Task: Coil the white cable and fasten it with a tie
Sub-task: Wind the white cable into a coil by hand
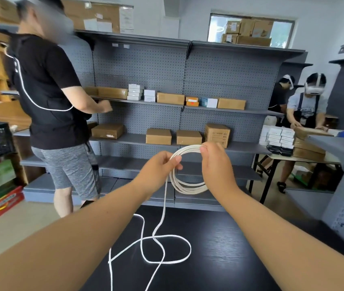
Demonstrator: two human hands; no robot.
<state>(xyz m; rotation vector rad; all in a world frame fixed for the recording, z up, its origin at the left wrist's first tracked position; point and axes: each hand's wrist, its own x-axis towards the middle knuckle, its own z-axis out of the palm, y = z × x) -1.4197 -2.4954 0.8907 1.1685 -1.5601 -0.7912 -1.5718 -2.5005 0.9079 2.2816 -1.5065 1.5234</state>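
Observation:
The white cable [188, 186] is partly wound into a small coil of several loops held up in the air above the black table [219, 248]. My left hand [158, 166] grips the coil's left side with curled fingers. My right hand [215, 162] pinches the top of the coil between thumb and fingers. From the left hand a loose length of cable hangs down and lies in open loops on the table, running off the frame's bottom edge. No tie is in view.
Grey pegboard shelving [167, 70] with cardboard boxes stands just beyond the table. A person in a black shirt [49, 91] stands at the left by the shelf. Two people work at a folding table [305, 158] at the right. Crates and boxes sit at far left.

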